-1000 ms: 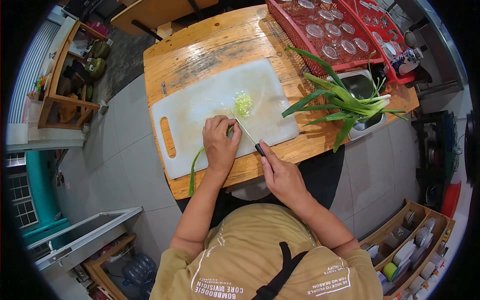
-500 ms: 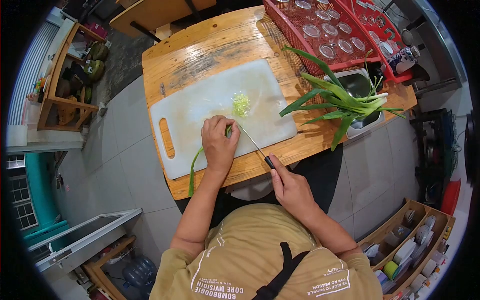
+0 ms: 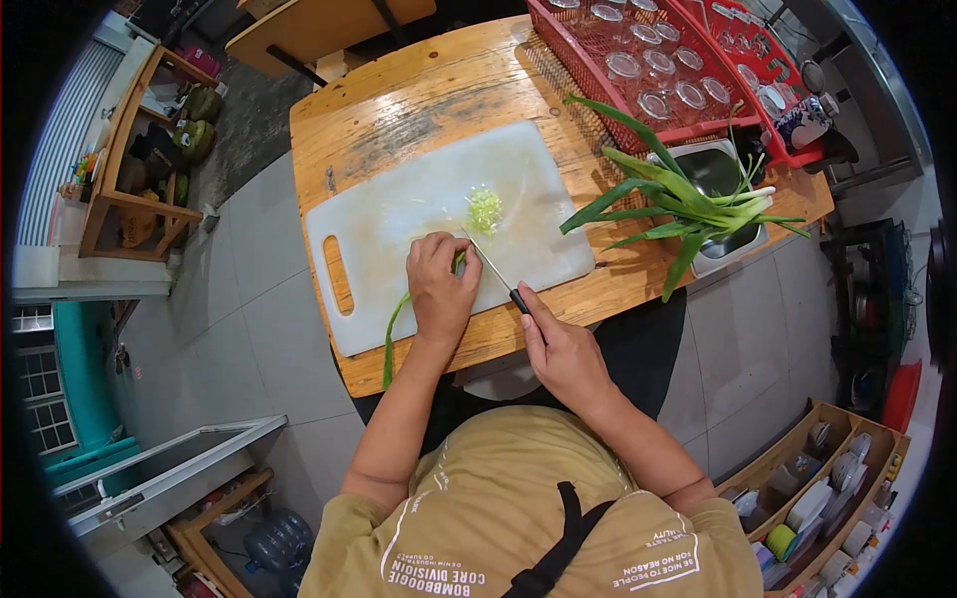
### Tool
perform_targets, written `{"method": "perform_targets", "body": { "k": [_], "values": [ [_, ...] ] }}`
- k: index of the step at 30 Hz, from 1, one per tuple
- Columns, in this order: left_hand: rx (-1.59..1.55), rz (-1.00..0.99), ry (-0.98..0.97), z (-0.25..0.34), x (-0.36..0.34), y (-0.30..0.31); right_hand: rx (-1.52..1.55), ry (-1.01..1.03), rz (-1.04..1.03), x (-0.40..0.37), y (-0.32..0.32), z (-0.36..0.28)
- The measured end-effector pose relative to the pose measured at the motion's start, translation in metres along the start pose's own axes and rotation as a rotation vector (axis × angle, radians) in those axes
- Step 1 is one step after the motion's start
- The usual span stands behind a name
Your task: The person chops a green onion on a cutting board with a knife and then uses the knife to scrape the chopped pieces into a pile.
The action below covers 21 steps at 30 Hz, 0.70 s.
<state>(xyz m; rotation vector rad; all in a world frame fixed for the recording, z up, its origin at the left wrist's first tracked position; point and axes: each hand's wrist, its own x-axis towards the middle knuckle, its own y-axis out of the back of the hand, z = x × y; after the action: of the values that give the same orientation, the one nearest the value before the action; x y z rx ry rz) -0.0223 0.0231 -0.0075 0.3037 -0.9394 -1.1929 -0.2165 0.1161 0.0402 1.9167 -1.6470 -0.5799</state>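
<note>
A white cutting board (image 3: 379, 229) lies on the wooden table. My left hand (image 3: 442, 286) is closed on a green onion (image 3: 395, 324), whose long leaf trails over the board's near edge. In my right hand (image 3: 565, 349) is the black handle of a knife (image 3: 495, 269); its thin blade reaches up to the left fingertips. Just beyond the blade lies a small pile of chopped green onion (image 3: 484, 210). More whole green onions (image 3: 688, 199) rest to the right, over a metal container.
Red crates (image 3: 638, 80) with upturned glasses stand at the table's back right. The metal container (image 3: 710, 169) sits near the right edge. A wooden chair (image 3: 309, 35) is behind the wooden table (image 3: 399, 90). A wooden shelf box (image 3: 817, 478) stands at the lower right.
My right hand and the knife have moved left and slightly up, bringing the blade closer to my left fingertips. My left hand still holds the green onion.
</note>
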Motion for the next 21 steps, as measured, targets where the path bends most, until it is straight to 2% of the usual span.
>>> {"method": "perform_targets", "body": {
  "k": [6,14,21],
  "values": [
    [0.003,-0.009,0.010,0.002,0.001,0.002,-0.160,-0.011,-0.031,-0.018,0.012,-0.004],
    [0.012,-0.013,0.013,0.003,0.000,0.002,0.002,-0.027,-0.001,-0.026,0.021,0.001],
    [0.021,-0.012,-0.005,0.000,0.000,0.001,0.010,-0.051,-0.024,-0.010,0.013,-0.008]
  ]
}}
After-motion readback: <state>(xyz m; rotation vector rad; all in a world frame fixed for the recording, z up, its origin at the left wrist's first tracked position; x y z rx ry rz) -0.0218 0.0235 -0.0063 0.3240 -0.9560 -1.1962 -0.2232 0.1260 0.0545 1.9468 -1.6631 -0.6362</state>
